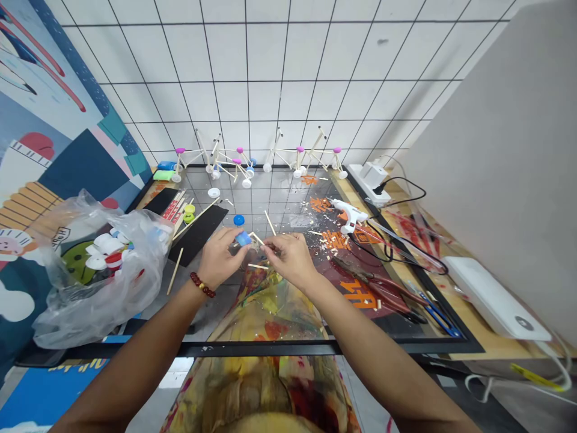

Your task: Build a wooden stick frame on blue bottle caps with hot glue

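Note:
My left hand [222, 255] pinches a blue bottle cap [243, 238] between thumb and fingers over the glossy tabletop. Close beside it, my right hand [288, 255] has its fingertips closed on a thin pale wooden stick [258, 239], whose far end comes near the cap; whether they touch I cannot tell. A second blue cap [238, 220] lies just beyond my left fingers. One loose stick [270, 222] lies past my right hand, and a short stick piece [258, 266] rests between my wrists.
Small stick-and-cap models [297, 159] stand along the tiled wall. At right are a white glue gun [349, 215], red-handled pliers [383, 288], blue scissors [437, 313], a power strip [369, 180] and wood scraps. A plastic bag [103, 294] of caps sits left, near a black sheet [202, 231].

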`<state>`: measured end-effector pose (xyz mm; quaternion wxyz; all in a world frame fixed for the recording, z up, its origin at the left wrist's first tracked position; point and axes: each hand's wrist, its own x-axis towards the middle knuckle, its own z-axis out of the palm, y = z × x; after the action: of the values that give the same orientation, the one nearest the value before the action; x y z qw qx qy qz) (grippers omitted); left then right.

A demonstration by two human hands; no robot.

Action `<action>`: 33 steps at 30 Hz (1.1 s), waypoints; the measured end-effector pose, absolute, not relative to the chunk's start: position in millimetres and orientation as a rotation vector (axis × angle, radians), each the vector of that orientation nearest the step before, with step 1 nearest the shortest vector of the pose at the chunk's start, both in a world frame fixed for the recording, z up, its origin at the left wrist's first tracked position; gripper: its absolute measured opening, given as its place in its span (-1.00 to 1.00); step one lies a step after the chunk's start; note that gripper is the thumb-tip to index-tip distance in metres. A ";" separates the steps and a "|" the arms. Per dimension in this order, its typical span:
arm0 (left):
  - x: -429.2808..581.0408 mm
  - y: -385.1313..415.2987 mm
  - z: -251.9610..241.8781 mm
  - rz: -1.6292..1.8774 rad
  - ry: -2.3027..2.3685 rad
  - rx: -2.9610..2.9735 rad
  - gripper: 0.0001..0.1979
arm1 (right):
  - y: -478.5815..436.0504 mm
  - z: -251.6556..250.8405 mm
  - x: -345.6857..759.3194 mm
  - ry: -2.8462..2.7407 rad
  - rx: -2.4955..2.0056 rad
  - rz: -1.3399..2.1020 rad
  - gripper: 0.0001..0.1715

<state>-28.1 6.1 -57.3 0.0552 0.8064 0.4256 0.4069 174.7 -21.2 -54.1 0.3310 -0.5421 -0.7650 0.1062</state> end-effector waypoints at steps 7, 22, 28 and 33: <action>-21.6 1.5 -50.3 1.184 1.306 1.954 -0.63 | -22.1 -52.3 176.2 -1.974 -1.326 0.188 -0.85; -28.4 9.0 -36.0 1.120 0.952 0.758 -0.61 | -27.1 -50.7 181.9 -2.444 -1.216 0.268 -0.86; -28.1 10.5 -40.2 1.090 0.905 0.708 -0.76 | -25.6 -52.4 178.1 -2.399 -1.347 0.128 -0.86; -26.2 9.7 -40.4 1.131 0.938 0.746 -0.72 | -24.0 -53.6 182.9 -2.421 -1.299 0.128 -0.86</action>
<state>-26.2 9.7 -40.4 0.6794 0.3323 0.4176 0.5035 182.9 -24.0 -53.6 0.1942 -0.4632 -0.8635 0.0456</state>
